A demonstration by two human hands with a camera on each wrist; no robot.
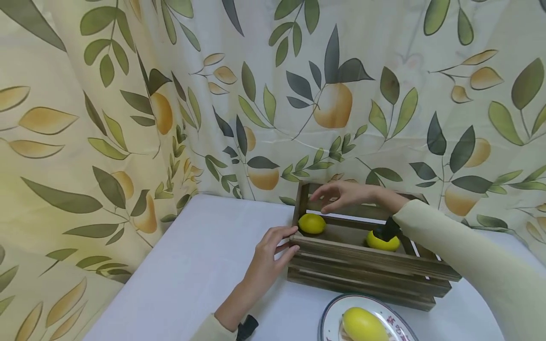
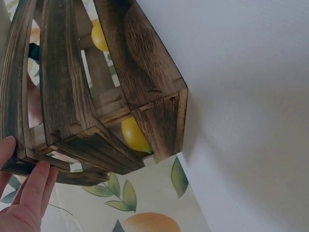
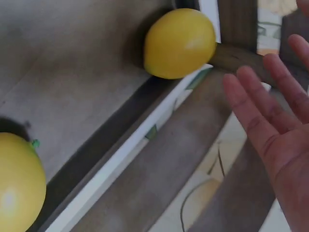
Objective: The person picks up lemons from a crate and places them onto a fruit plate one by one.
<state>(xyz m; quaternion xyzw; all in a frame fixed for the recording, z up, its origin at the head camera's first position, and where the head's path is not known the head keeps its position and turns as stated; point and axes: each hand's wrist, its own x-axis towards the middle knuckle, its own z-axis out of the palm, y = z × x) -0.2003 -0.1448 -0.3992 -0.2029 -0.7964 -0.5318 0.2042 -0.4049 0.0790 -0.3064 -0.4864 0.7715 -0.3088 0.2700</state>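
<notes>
A crate point(image 1: 367, 260) sits on the counter point(image 1: 192, 270) before a curtain point(image 1: 256, 94), two lemons point(image 1: 312, 223) inside; a plate point(image 1: 330, 317) with another lemon point(image 1: 363, 325) lies in front.

Left hand point(image 1: 266, 255) reaches up from the lower middle of the head view, forearm angled up and right, fingers straight, thumb spread. Right arm sweeps in from the lower right in a pale sleeve, and the right hand point(image 1: 341, 195) hangs at centre, palm down, fingers loosely extended, holding nothing.
</notes>
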